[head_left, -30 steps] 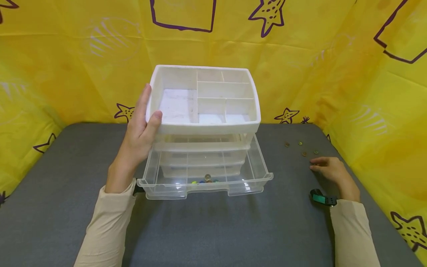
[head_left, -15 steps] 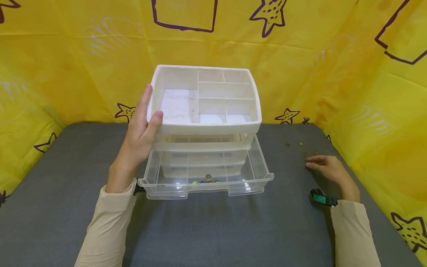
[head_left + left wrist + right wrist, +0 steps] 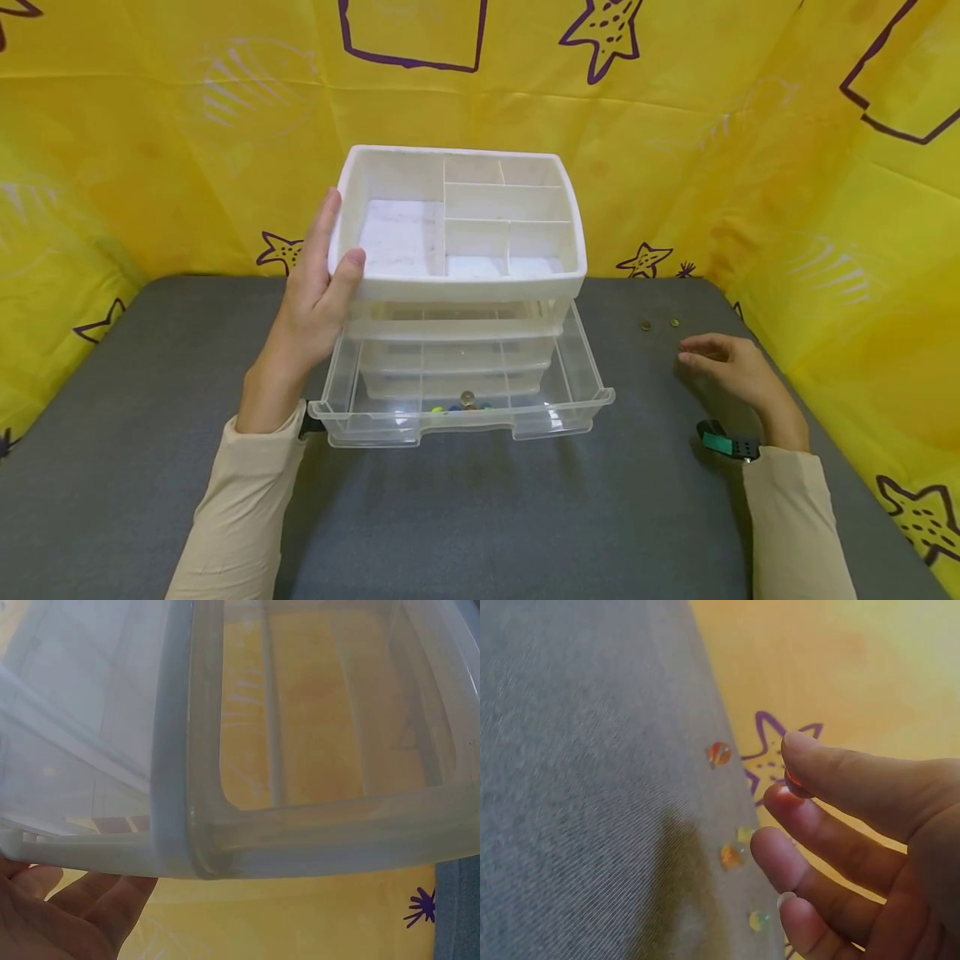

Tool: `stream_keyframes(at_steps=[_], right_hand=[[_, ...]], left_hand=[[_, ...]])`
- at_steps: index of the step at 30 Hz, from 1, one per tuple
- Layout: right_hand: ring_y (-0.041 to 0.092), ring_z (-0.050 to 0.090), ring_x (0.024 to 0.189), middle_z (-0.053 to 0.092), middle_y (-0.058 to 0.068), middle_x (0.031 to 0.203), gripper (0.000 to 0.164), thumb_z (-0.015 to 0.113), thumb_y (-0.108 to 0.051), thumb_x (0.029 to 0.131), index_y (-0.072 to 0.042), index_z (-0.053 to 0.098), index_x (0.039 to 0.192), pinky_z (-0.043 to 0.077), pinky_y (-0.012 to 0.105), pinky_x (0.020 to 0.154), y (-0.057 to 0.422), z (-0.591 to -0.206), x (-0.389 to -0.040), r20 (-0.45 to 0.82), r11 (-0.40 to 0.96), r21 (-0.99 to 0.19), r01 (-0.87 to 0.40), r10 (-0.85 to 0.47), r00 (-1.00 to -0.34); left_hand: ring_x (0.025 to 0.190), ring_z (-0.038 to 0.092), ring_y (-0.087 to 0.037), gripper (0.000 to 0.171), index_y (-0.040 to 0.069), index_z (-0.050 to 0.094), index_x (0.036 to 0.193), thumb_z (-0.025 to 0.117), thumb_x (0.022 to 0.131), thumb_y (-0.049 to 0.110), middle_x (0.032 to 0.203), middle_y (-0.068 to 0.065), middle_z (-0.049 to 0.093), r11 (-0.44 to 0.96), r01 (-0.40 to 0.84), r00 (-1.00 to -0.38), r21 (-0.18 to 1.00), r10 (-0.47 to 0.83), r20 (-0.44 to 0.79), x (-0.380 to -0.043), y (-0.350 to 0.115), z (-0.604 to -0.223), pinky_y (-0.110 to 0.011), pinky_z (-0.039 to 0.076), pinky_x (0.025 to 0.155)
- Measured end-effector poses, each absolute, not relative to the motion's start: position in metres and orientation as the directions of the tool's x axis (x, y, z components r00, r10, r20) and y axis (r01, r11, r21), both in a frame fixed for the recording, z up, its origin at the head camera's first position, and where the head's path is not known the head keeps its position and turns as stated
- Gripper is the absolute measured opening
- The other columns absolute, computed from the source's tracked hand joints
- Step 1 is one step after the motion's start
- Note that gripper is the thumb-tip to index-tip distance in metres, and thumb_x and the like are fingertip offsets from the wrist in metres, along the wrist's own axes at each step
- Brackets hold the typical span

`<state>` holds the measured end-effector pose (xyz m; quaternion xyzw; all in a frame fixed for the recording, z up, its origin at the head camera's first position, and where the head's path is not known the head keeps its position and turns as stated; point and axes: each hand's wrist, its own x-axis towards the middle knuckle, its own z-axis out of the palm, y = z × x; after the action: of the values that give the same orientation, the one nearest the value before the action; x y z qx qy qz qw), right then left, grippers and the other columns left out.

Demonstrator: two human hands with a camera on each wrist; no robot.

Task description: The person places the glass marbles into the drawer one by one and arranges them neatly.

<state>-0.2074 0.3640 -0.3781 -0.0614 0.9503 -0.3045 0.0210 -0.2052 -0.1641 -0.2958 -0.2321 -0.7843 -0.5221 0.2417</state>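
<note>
My left hand (image 3: pixel 303 304) grips the left side of a white plastic drawer organizer (image 3: pixel 465 289), thumb over the rim of its divided top tray. Its clear bottom drawer (image 3: pixel 461 421) is pulled out, with several small coloured marbles (image 3: pixel 468 400) near its front wall. On the right, my right hand (image 3: pixel 731 379) is raised over the table, and in the right wrist view it pinches a red marble (image 3: pixel 798 786) between thumb and forefinger. Loose glass marbles lie near it: a red-orange one (image 3: pixel 718 754), an orange one (image 3: pixel 731 857) and a greenish one (image 3: pixel 759 921).
The grey table (image 3: pixel 480 525) is enclosed by a yellow patterned cloth (image 3: pixel 480 108) at the back and sides. Two marbles (image 3: pixel 645 326) show past my right fingers. A dark band with a green part (image 3: pixel 717 445) is on my right wrist.
My right hand has moved slightly left and away from me, rising from the table. Two of the marbles seen beside it earlier no longer show in the head view. The left hand stays put.
</note>
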Motion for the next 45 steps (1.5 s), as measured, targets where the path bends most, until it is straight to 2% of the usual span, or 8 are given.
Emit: stream_keyframes(at_steps=[8, 18, 20, 22, 25, 27, 45], right_hand=[[-0.016, 0.055, 0.085, 0.068, 0.025, 0.119, 0.042, 0.064, -0.029, 0.097, 0.003, 0.064, 0.125, 0.048, 0.012, 0.074, 0.357, -0.370, -0.206, 0.045, 0.789, -0.600, -0.136, -0.136, -0.990], [-0.013, 0.058, 0.083, 0.069, 0.025, 0.117, 0.037, 0.066, -0.022, 0.096, 0.003, 0.065, 0.123, 0.049, 0.013, 0.071, 0.349, -0.363, -0.207, 0.099, 0.779, -0.602, -0.178, -0.148, -0.984], [-0.013, 0.059, 0.083, 0.071, 0.017, 0.115, 0.037, 0.066, -0.022, 0.096, 0.003, 0.065, 0.123, 0.049, 0.012, 0.071, 0.348, -0.361, -0.207, 0.106, 0.772, -0.608, -0.185, -0.152, -0.983], [-0.012, 0.060, 0.084, 0.073, 0.000, 0.110, 0.036, 0.067, -0.022, 0.095, 0.002, 0.065, 0.122, 0.049, 0.011, 0.072, 0.345, -0.357, -0.205, 0.116, 0.754, -0.628, -0.193, -0.155, -0.981], [-0.008, 0.063, 0.085, 0.067, -0.024, 0.101, 0.034, 0.067, -0.021, 0.095, 0.001, 0.066, 0.121, 0.049, 0.010, 0.073, 0.339, -0.351, -0.202, 0.142, 0.721, -0.658, -0.215, -0.161, -0.977], [-0.006, 0.065, 0.086, 0.064, -0.032, 0.096, 0.033, 0.068, -0.020, 0.095, 0.000, 0.066, 0.120, 0.049, 0.010, 0.074, 0.336, -0.347, -0.200, 0.155, 0.703, -0.674, -0.229, -0.168, -0.973], [-0.006, 0.065, 0.087, 0.068, -0.026, 0.100, 0.029, 0.067, -0.016, 0.095, -0.002, 0.066, 0.121, 0.050, 0.010, 0.076, 0.313, -0.322, -0.187, 0.178, 0.671, -0.688, -0.275, -0.212, -0.961]], left_hand=[[0.147, 0.024, -0.023, 0.062, 0.009, 0.019, 0.159, 0.045, 0.104, 0.017, 0.166, -0.005, 0.019, 0.350, 0.614, -0.778, 0.708, 0.114, 0.618, -0.205, -0.164, -0.296, -0.045, 0.017, 0.122], [0.148, 0.023, -0.021, 0.063, 0.009, 0.018, 0.159, 0.046, 0.103, 0.020, 0.166, -0.003, 0.019, 0.346, 0.629, -0.765, 0.697, 0.116, 0.633, -0.207, -0.166, -0.297, -0.042, 0.016, 0.123], [0.148, 0.023, -0.021, 0.063, 0.009, 0.018, 0.159, 0.046, 0.103, 0.020, 0.166, -0.003, 0.019, 0.343, 0.628, -0.766, 0.698, 0.116, 0.632, -0.207, -0.166, -0.297, -0.043, 0.016, 0.123], [0.148, 0.024, -0.022, 0.063, 0.009, 0.019, 0.159, 0.046, 0.103, 0.020, 0.166, -0.003, 0.020, 0.342, 0.627, -0.767, 0.700, 0.116, 0.631, -0.207, -0.166, -0.296, -0.043, 0.016, 0.123], [0.147, 0.025, -0.022, 0.063, 0.010, 0.019, 0.159, 0.047, 0.103, 0.019, 0.165, -0.002, 0.020, 0.344, 0.625, -0.769, 0.700, 0.115, 0.629, -0.206, -0.166, -0.296, -0.044, 0.017, 0.122], [0.147, 0.025, -0.022, 0.063, 0.010, 0.019, 0.159, 0.047, 0.103, 0.019, 0.165, -0.002, 0.020, 0.345, 0.624, -0.770, 0.701, 0.115, 0.628, -0.206, -0.166, -0.296, -0.044, 0.017, 0.122], [0.147, 0.025, -0.021, 0.063, 0.010, 0.019, 0.159, 0.046, 0.103, 0.019, 0.165, -0.002, 0.020, 0.343, 0.623, -0.770, 0.703, 0.113, 0.628, -0.206, -0.165, -0.296, -0.042, 0.017, 0.122]])
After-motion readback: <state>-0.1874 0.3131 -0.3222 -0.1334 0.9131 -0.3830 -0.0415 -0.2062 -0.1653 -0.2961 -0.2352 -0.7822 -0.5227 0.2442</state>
